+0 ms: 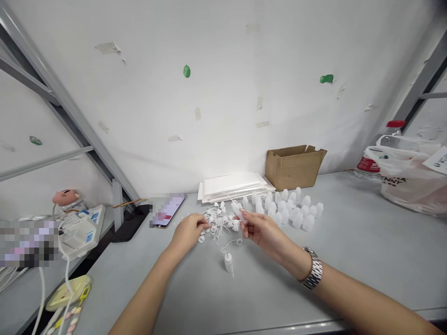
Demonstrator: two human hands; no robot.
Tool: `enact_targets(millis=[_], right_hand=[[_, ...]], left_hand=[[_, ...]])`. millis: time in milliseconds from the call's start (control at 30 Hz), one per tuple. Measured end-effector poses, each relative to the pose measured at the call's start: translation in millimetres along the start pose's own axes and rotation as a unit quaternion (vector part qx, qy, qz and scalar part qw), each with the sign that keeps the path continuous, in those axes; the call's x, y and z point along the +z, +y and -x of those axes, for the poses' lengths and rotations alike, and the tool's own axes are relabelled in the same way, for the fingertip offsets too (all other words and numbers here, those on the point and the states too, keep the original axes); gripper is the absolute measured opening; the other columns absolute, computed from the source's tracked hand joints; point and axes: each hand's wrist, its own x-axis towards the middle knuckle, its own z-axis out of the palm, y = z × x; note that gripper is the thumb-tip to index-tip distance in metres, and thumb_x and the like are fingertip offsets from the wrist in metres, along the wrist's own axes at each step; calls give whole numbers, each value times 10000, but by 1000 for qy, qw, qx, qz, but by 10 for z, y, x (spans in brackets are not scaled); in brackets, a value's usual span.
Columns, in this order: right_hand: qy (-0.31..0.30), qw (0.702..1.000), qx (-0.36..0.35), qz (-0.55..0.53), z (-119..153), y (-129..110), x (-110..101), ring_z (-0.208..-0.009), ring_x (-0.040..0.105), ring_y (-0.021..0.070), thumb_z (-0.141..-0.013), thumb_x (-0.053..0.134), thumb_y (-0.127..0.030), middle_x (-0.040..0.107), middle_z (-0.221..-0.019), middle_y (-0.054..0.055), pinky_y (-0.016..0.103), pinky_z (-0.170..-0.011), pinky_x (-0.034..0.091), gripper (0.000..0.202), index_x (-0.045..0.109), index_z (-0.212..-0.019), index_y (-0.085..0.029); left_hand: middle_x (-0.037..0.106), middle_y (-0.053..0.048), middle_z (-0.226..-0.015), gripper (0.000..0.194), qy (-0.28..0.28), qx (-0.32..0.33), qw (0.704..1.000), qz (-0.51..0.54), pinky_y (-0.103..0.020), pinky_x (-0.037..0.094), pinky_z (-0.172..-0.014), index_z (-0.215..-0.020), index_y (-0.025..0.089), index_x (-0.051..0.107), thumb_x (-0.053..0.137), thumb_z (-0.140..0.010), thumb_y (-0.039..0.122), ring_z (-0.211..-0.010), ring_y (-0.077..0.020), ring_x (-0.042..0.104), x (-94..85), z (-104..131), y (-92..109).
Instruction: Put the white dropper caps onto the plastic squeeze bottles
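At the left edge of a pile of small white corded pieces (219, 218), my left hand (190, 229) has its fingers closed together; what they pinch is too small to name. My right hand (260, 229) holds a translucent white plastic piece (240, 213) between thumb and fingers, over the pile's right side. A small white bottle (228, 263) with a looped cord stands nearer the front, between my forearms. Several frosted white caps (284, 215) stand in a group behind and right of my right hand.
Flat white packets (233, 184) lie stacked by the wall, beside an open cardboard box (294, 168). A phone (170, 210) is at the left. A plastic bag (408, 179) and a red-capped bottle (367, 163) stand at the right. A power strip (84, 232) lies far left.
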Motion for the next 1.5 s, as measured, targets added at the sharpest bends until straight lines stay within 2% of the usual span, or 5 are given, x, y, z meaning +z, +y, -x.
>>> enact_targets(millis=[133,400,1000,1333,1500], right_hand=[[-54,996,-21,74,41,-35,38,-522,451,85,-727,626,-444,554,-591,-2,250,-565,351,307,631,-675,-141],[-63,967,-65,238,95,-23,126,-535,471,107,-715,612,-483,569,-584,1,266,-571,383,329,620,-711,-154],[40,833,-299,464,211,107,95,-662,508,169,-795,570,-318,574,-738,38,302,-644,397,154,609,-897,-209],[-79,969,-40,232,150,-39,139,-456,374,85,-805,513,-463,451,-478,-31,255,-503,294,363,606,-649,-149],[-127,985,53,108,119,-50,120,-418,320,55,-788,519,-502,445,-451,-46,232,-473,256,406,618,-738,-112]], left_hand=[[637,-55,-878,148,70,-3,983,172,-287,407,-691,-618,198,636,626,-651,342,-828,-206,566,-29,49,149],[692,-60,-827,235,2,-82,799,596,-225,468,-596,-750,147,596,710,-635,317,-740,-153,631,51,235,429],[716,-36,-825,126,-15,-62,768,637,-284,426,-868,-742,154,668,723,-635,192,-903,-174,629,131,282,492],[723,-31,-819,136,4,-22,788,615,-307,432,-851,-726,179,672,741,-609,184,-944,-199,616,115,292,503],[720,-28,-805,110,27,-21,790,613,-297,430,-850,-723,178,666,722,-633,202,-919,-185,622,123,289,522]])
